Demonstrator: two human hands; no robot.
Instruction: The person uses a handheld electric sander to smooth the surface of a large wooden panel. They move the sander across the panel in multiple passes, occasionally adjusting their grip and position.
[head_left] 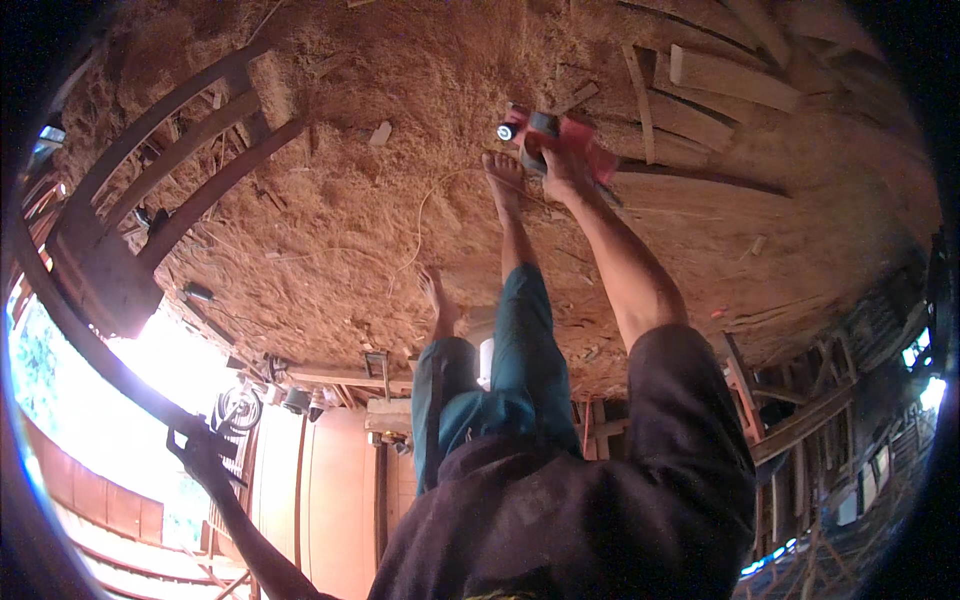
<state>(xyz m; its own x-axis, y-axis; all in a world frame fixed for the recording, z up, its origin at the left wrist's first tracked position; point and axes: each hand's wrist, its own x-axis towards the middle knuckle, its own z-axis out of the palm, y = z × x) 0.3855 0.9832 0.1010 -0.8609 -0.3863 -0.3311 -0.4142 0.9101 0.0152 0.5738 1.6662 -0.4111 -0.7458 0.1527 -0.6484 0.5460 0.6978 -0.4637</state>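
Note:
My right hand [562, 165] is closed round the dark handle of a red electric planer [585, 140], held beyond my bare foot [503, 172]. A round dark knob with a pale centre shows at the tool's left end. Far to the left, my left hand [205, 462] is in shadow against bright light. It appears closed on the near end of a long, dark, curved wooden beam [100, 345]; its separate fingers are hard to make out. The beam bends up along the left rim, beside a wooden piece with curved slats [190, 130].
Wood shavings [400, 100] cover the ground. A thin cord [425, 205] loops near my feet. Boards and strips [735, 80] lie at the far right, with an offcut [381, 133] nearer the middle. Stacked timber and framing [800, 430] stand at right, a wheel [238, 408] at left.

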